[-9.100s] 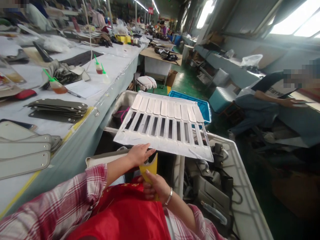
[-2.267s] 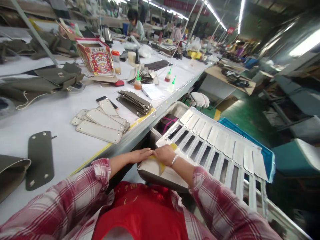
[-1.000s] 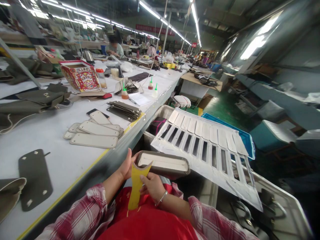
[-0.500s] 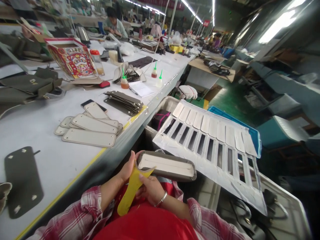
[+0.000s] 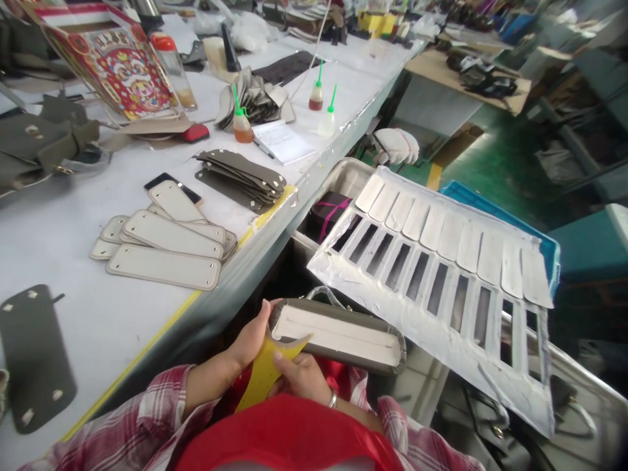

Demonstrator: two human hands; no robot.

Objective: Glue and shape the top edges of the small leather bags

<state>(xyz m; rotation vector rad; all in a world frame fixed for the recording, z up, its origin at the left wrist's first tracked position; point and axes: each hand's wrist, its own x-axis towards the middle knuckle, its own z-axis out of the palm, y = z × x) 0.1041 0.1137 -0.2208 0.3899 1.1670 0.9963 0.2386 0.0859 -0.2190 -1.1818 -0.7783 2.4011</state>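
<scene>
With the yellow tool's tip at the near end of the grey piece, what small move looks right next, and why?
Probably slide the yellow tool along the pale strip toward the far end of the grey piece. The right hand pinches the tool with its forked tip on the near end, the left hand braces that same end, and the rest of the strip lies beyond the tip.

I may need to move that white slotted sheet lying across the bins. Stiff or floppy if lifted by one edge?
Probably semi-stiff: the white slotted sheet spans the bins without sagging. Its thin bars and curled, ragged edge suggest it may bend or tear.
</scene>
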